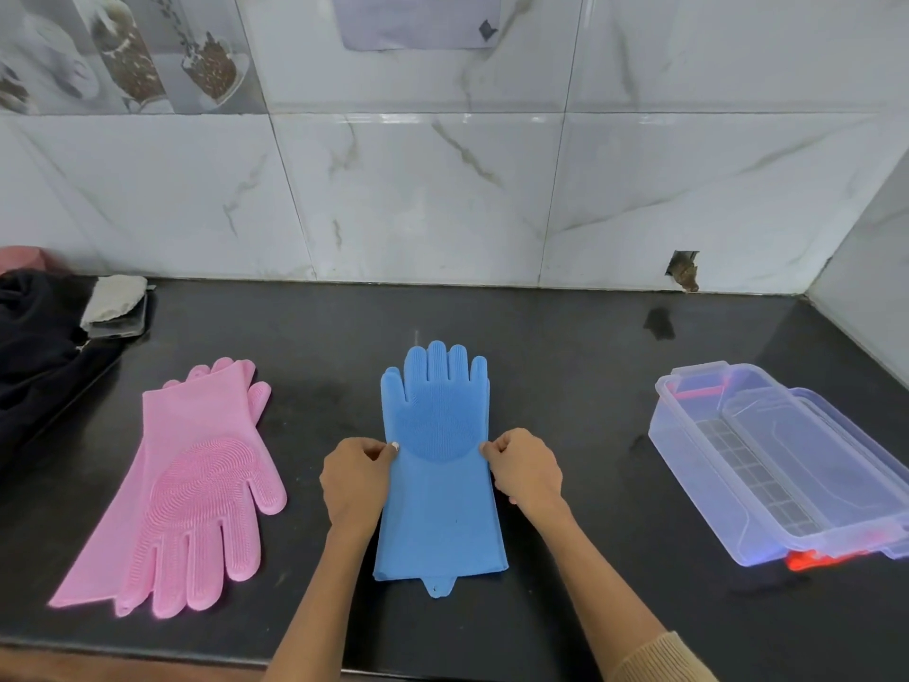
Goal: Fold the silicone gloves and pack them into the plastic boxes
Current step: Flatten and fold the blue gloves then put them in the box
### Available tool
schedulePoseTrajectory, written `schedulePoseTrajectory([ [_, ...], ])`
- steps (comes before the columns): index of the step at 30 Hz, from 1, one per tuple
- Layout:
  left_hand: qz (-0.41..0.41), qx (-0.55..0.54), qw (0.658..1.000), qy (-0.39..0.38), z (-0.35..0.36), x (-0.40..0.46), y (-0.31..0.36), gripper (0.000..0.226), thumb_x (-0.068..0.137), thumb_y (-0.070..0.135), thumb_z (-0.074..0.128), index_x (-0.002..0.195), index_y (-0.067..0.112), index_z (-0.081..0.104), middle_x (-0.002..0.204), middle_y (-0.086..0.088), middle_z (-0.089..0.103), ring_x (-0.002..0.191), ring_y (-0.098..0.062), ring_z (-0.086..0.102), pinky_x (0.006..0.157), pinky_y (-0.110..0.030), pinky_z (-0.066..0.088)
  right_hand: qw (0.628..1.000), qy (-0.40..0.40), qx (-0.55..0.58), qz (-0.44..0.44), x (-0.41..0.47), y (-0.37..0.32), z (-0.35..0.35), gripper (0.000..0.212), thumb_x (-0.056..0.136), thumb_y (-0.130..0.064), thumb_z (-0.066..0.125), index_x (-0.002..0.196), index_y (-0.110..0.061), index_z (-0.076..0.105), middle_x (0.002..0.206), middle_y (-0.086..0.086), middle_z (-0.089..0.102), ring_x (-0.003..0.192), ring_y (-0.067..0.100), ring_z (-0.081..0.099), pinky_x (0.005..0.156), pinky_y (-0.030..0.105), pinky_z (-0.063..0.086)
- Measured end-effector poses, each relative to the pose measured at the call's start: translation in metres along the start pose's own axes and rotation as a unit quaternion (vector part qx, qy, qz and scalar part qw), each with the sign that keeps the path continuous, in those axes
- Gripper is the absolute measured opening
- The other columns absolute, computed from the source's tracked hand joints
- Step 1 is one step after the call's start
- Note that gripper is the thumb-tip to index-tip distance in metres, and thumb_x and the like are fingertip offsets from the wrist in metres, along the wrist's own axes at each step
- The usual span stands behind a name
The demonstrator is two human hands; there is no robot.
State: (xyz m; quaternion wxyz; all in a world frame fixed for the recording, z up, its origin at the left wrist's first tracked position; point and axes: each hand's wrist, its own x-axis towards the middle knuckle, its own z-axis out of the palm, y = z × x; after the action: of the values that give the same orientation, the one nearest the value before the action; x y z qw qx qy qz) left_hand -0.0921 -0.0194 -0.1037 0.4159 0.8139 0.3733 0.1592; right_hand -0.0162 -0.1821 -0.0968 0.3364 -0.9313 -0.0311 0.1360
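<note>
From the head view, the blue glove (439,465) lies flat on the bench (565,347), fingers toward the wall. The left hand (355,477) and right hand (524,467) pinch its opposite edges mid-length, probably to start a fold. The pink gloves (196,484) wait left of it, the plastic box (782,465) right.

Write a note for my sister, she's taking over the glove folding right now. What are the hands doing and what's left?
Left hand pinches the left edge of the blue glove; right hand pinches its right edge.
The blue glove lies flat on the black counter, fingers toward the wall, not yet folded.
The pink gloves lie stacked to the left, unfolded.
The clear plastic box sits to the right with no gloves in it.
Done: nothing packed.
Left: fold blue, fold pink, put them in the box.
</note>
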Motion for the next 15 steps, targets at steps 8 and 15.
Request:
schedulePoseTrajectory([
  [8,0.008,-0.013,1.0,-0.024,0.008,-0.001,0.008,0.018,0.085,0.03,0.069,0.082,0.013,0.074,0.077,0.0,0.071,0.07,-0.018,0.067,0.067,-0.032,0.054,0.984,0.003,-0.173,-0.05,0.004,0.005,-0.005,0.03,0.098,-0.022,0.041,0.069,-0.015,0.039,0.068,-0.002,0.048,0.066,0.018,0.05,0.055,0.027,0.04],
  [15,0.02,-0.02,0.995,-0.096,0.018,-0.022,0.015,0.014,0.081,0.031,0.073,0.074,0.018,0.074,0.066,0.006,0.07,0.057,-0.01,0.066,0.059,-0.028,0.055,0.991,-0.036,-0.128,0.012,-0.006,0.037,-0.033,0.033,0.097,-0.032,0.037,0.069,-0.015,0.042,0.07,0.0,0.054,0.061,0.02,0.05,0.061,0.028,0.04],
])
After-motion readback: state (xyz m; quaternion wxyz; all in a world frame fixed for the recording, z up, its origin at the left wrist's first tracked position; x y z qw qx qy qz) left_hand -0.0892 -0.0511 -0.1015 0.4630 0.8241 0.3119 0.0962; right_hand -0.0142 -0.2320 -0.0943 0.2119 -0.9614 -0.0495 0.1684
